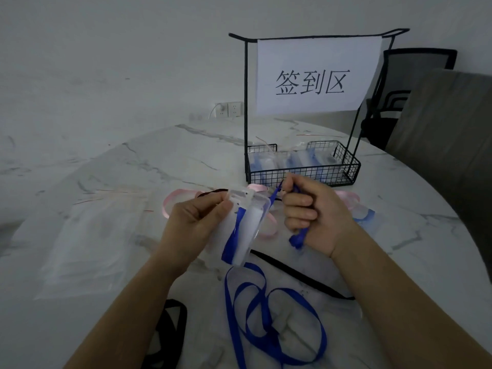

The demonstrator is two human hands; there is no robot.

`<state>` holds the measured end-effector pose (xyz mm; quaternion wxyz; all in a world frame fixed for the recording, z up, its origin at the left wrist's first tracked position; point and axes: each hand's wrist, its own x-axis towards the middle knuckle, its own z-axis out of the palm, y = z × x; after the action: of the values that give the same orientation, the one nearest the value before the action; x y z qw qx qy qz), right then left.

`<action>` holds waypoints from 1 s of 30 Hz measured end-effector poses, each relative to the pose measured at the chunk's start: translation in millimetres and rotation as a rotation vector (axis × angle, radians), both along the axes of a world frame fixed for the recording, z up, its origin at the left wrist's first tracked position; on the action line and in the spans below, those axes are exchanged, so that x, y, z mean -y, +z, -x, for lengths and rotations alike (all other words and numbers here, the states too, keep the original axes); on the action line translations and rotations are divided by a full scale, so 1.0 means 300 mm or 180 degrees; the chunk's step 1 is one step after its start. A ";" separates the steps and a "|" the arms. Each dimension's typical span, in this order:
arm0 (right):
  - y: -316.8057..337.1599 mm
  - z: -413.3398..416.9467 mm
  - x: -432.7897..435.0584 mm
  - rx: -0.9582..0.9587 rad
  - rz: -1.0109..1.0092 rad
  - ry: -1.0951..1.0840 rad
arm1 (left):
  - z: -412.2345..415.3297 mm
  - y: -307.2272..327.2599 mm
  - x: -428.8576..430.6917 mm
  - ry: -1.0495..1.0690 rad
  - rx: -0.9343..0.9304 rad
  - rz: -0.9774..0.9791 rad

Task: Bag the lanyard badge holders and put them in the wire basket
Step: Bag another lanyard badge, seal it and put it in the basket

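Observation:
My left hand (194, 225) grips a clear badge holder (249, 222), tilted, with a blue lanyard strap wound around it. My right hand (311, 214) is fisted around the same blue lanyard (298, 239), whose end sticks out below the fist. Both hands hover above the marble table, just in front of the black wire basket (303, 174), which holds several bagged badge holders with blue straps. A second blue lanyard (269, 318) lies looped on the table near me. Clear plastic bags (90, 243) lie flat to the left.
Pink lanyards (175, 201) lie behind my hands. Black lanyards (300, 278) lie in front and at bottom left. A paper sign (316, 75) hangs on the basket's frame. A black chair (415, 83) and a grey one stand at the right. The round table's edge (476, 262) curves on the right.

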<state>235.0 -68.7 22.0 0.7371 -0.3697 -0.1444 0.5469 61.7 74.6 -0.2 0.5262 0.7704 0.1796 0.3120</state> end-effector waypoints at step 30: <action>-0.048 0.093 -0.030 0.1343 0.1204 0.0871 | 0.005 0.011 -0.042 -0.0030 0.1217 0.1910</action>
<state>207.0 -59.6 7.5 0.5286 -0.5827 -0.2383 0.5694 60.2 87.3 3.2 0.7545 0.5101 0.1579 0.3815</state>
